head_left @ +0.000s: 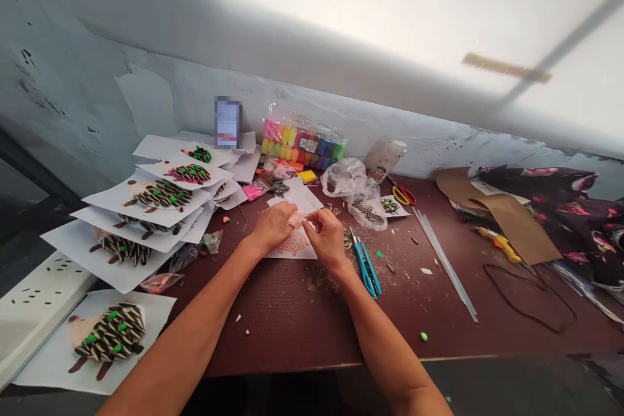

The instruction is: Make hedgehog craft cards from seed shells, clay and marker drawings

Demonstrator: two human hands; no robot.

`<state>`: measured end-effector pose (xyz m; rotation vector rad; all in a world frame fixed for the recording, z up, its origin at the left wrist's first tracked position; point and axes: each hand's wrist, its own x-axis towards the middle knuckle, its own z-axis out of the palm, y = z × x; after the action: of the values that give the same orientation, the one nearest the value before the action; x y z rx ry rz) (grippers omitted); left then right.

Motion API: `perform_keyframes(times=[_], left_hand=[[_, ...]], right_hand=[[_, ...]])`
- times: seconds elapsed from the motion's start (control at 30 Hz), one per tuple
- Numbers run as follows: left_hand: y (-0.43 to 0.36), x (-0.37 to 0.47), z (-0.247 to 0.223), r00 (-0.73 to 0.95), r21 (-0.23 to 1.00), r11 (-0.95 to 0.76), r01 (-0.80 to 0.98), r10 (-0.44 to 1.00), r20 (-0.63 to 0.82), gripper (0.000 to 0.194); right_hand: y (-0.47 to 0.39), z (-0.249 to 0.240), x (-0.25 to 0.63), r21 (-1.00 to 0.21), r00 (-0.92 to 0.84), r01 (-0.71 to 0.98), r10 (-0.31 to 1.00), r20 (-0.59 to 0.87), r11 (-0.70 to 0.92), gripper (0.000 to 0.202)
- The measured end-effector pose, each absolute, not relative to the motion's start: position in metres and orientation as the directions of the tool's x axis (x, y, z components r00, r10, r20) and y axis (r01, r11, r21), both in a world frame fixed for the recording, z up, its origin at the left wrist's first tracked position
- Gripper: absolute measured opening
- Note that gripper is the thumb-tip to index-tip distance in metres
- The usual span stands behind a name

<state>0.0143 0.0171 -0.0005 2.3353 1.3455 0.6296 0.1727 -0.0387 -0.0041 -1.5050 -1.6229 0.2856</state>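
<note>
My left hand (273, 229) is closed on a pale pinkish lump of what looks like modelling clay (294, 219). Fingers pinched, my right hand (327, 237) meets the lump's right side; what sits between its fingertips is too small to make out. Below both hands lies a white sheet with an orange scale-patterned drawing (293, 244), partly covered by them. Just right of my right hand are a teal-handled cutting tool (366, 266) and a scatter of striped sunflower seeds (348, 240).
Stacked sheets with seed hedgehogs (160, 195) fill the left side, near a white power strip (39, 305). Behind stand packed coloured clay (305, 143), a plastic bag (358, 192) and a bottle (385, 159). Rightward lie scissors (404, 195), clear glue sticks (446, 263) and a yellow glue gun (500, 244).
</note>
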Motion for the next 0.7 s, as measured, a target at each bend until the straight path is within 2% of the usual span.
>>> perform_keyframes(times=[0.17, 0.33, 0.57, 0.7], left_hand=[[0.016, 0.015, -0.004, 0.498, 0.521, -0.527, 0.672, 0.842, 0.209, 0.016], [0.021, 0.015, -0.005, 0.556, 0.657, -0.55, 0.517, 0.799, 0.231, 0.007], [0.025, 0.013, 0.002, 0.509, 0.903, -0.357, 0.237, 0.838, 0.198, 0.024], [0.022, 0.009, 0.007, 0.553, 0.968, -0.227, 0.112, 0.823, 0.129, 0.036]], right_hand=[[-0.038, -0.005, 0.174, -0.7, 0.114, 0.67, 0.899, 0.424, 0.245, 0.007], [-0.038, -0.003, 0.176, -0.733, 0.123, 0.637, 0.907, 0.402, 0.238, 0.011], [-0.037, -0.004, 0.174, -0.781, 0.096, 0.556, 0.912, 0.399, 0.283, 0.029], [-0.036, -0.004, 0.175, -0.833, 0.145, 0.485, 0.916, 0.375, 0.264, 0.022]])
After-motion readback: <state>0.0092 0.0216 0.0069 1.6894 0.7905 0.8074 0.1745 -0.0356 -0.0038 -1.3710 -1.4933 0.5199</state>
